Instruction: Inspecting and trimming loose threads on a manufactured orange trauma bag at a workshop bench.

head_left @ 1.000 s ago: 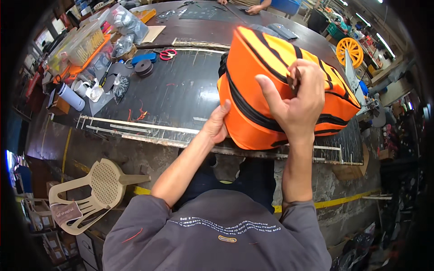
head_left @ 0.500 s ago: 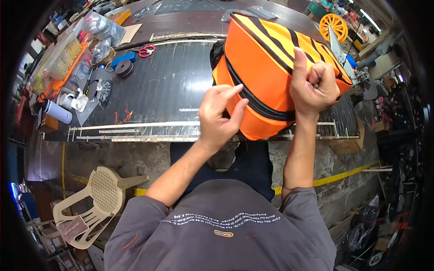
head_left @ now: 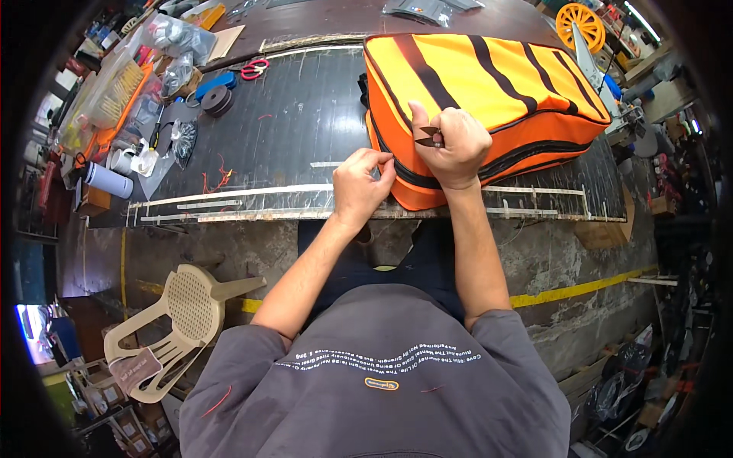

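A large orange bag (head_left: 489,84) with black stripes lies flat on the dark worktable (head_left: 290,114). My right hand (head_left: 450,146) rests on the bag's near left corner, closed around small thread snips whose blades poke out leftward. My left hand (head_left: 360,183) is just left of it at the bag's front edge by the black zipper band, fingertips pinched together on something too small to make out.
Red-handled scissors (head_left: 254,69), black tape rolls (head_left: 217,99), plastic bags and containers crowd the table's far left. White strips run along the near table edge (head_left: 229,206). A beige plastic chair (head_left: 183,320) stands on the floor at lower left. A yellow reel (head_left: 579,23) sits at far right.
The bag has been laid down flat from a tilted position. My right hand came down onto its near corner with the snips, and my left hand moved to the front edge.
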`<control>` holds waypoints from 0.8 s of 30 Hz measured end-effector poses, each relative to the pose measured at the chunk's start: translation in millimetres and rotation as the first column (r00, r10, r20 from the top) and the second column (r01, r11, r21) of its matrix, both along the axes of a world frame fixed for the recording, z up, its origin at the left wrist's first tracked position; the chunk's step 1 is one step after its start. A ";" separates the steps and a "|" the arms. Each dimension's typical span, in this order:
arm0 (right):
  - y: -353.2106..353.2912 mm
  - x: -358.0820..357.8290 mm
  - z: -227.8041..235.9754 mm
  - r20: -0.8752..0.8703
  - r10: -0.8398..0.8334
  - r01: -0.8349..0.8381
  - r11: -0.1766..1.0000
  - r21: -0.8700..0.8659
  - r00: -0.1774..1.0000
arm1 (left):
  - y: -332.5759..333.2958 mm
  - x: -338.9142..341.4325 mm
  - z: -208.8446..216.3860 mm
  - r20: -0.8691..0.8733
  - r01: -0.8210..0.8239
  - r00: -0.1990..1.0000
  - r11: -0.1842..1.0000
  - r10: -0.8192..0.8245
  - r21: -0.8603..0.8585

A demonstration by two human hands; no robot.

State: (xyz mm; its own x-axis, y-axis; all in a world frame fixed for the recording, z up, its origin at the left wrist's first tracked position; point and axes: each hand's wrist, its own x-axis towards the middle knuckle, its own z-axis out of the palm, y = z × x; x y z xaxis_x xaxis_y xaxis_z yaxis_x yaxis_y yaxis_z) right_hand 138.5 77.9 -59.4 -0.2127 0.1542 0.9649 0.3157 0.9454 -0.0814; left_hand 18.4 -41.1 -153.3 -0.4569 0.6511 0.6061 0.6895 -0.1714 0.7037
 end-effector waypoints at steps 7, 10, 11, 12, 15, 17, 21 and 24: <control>-5.9 4.6 -5.3 0.029 -0.014 0.014 1.000 -0.027 0.999 | -1.3 -0.4 7.6 -0.041 0.014 0.999 0.988 -0.021 -0.155; -7.2 8.2 -10.8 0.043 -0.024 0.025 0.999 -0.021 0.999 | 0.0 2.0 4.7 -0.099 0.016 0.995 0.988 -0.031 -0.155; -8.1 8.1 -10.3 0.043 -0.025 0.026 0.999 -0.022 0.999 | 0.4 2.6 0.4 -0.125 0.024 0.991 0.989 -0.043 -0.149; -8.8 7.7 -9.2 0.034 -0.018 0.019 0.999 -0.035 0.999 | -0.5 3.9 -5.3 -0.125 0.025 0.991 0.988 -0.044 -0.149; -11.1 9.7 -8.7 0.024 -0.008 0.010 0.996 -0.086 1.000 | -5.3 8.7 -31.2 0.672 0.370 0.702 0.927 -0.238 -0.059; -14.7 14.1 -8.2 0.024 -0.008 0.011 0.992 -0.125 1.000 | -8.1 11.0 -44.0 0.738 0.401 0.617 0.916 -0.275 0.006; -39.2 43.6 -6.7 -0.003 -0.029 0.028 0.983 -0.183 1.000 | -15.9 6.4 -54.3 0.747 0.426 0.581 0.903 -0.324 0.061; -79.8 79.7 -12.0 0.020 0.137 -0.103 0.825 -0.556 0.990 | -15.0 2.9 -47.8 0.730 0.459 0.583 0.886 -0.357 0.067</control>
